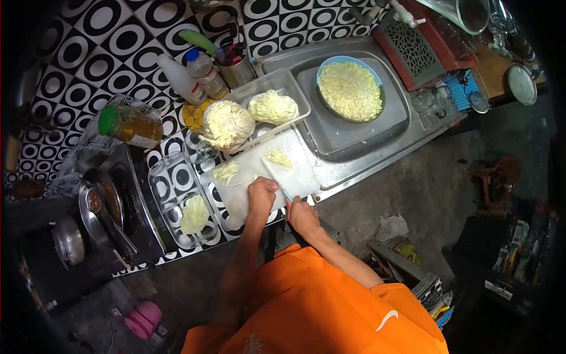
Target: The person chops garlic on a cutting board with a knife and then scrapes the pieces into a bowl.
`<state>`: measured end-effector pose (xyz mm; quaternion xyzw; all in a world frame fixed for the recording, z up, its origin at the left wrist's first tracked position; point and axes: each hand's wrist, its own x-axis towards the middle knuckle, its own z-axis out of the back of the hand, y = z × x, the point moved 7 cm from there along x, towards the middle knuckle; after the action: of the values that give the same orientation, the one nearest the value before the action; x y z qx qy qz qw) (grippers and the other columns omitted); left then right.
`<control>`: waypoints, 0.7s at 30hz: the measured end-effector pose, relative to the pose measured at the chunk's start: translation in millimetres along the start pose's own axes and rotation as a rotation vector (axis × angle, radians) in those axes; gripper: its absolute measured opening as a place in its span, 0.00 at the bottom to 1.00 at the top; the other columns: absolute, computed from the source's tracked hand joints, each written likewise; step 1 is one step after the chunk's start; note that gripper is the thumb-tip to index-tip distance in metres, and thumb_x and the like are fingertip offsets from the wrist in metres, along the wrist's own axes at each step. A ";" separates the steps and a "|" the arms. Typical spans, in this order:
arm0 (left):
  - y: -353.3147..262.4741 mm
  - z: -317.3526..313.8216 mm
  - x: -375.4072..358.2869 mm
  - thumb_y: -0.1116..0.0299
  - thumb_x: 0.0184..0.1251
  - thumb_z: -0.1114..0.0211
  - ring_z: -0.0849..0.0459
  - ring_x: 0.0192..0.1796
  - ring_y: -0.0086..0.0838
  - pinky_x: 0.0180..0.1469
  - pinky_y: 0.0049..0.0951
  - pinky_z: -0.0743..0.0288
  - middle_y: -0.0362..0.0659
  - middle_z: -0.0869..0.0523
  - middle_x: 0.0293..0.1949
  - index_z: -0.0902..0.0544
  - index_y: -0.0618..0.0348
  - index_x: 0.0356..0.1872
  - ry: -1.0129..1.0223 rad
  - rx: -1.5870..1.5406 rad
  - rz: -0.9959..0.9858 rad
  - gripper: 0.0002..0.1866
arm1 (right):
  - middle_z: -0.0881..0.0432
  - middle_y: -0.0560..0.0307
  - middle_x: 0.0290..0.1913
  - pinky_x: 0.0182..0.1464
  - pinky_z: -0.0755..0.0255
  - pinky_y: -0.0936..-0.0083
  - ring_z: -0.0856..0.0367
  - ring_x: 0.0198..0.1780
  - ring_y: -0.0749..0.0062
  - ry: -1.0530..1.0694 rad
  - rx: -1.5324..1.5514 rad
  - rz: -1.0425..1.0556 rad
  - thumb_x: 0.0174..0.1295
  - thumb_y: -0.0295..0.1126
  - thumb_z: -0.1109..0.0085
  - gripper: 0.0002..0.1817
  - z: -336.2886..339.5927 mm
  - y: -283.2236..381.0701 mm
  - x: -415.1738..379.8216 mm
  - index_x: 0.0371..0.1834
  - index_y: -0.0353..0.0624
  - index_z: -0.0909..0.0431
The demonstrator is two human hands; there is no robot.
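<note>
My right hand is closed round the handle of a knife, its blade pointing up and left over the white cutting board. Beside the blade my left hand rests on the board with its fingers curled; what lies under them is mostly hidden. A small heap of chopped cabbage sits to the right of the blade. Pale cabbage strips lie on the board's upper left. Past the board, a partly cut cabbage and a cabbage piece are at a clear plastic tub.
A blue-rimmed bowl heaped with chopped cabbage stands in the steel sink. Left of the board is a clear tray with a cabbage leaf. A green-lidded jar, bottles and pans stand farther off.
</note>
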<state>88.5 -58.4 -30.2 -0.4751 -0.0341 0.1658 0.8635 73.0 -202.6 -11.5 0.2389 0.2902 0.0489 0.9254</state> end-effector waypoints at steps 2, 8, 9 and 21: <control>-3.2 4.4 -1.6 0.82 0.47 0.34 0.18 0.30 0.39 0.35 0.32 0.26 0.51 0.17 0.27 0.15 0.64 0.27 -0.018 0.050 -0.013 0.05 | 0.21 0.29 0.29 0.40 0.28 0.46 0.21 0.35 0.33 0.011 0.012 -0.009 0.70 0.44 0.62 0.24 0.5 3.3 6.0 0.34 0.30 0.27; -1.6 4.6 -2.7 0.80 0.48 0.35 0.18 0.31 0.39 0.35 0.31 0.25 0.51 0.17 0.28 0.14 0.63 0.28 -0.018 0.107 -0.090 0.05 | 0.20 0.30 0.29 0.40 0.27 0.48 0.20 0.35 0.35 0.035 0.023 -0.031 0.70 0.43 0.61 0.23 1.7 4.2 -11.1 0.34 0.31 0.27; -0.9 4.3 -4.0 0.80 0.48 0.35 0.18 0.31 0.39 0.35 0.31 0.25 0.51 0.17 0.28 0.14 0.63 0.28 -0.010 0.110 -0.087 0.05 | 0.20 0.32 0.30 0.39 0.26 0.50 0.20 0.36 0.37 0.032 0.006 -0.025 0.70 0.44 0.61 0.23 -2.5 1.3 -8.3 0.34 0.31 0.27; -6.6 7.7 -9.2 0.78 0.48 0.36 0.18 0.32 0.40 0.37 0.35 0.24 0.49 0.16 0.27 0.14 0.63 0.28 -0.065 0.122 -0.103 0.06 | 0.21 0.27 0.31 0.41 0.27 0.48 0.21 0.37 0.34 0.023 0.083 -0.076 0.69 0.44 0.60 0.24 -8.0 4.1 -4.8 0.34 0.30 0.27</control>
<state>79.8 -58.4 -19.6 -0.4138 -0.0765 0.1381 0.8966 64.8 -196.8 -12.8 0.2651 0.3115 0.0044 0.9125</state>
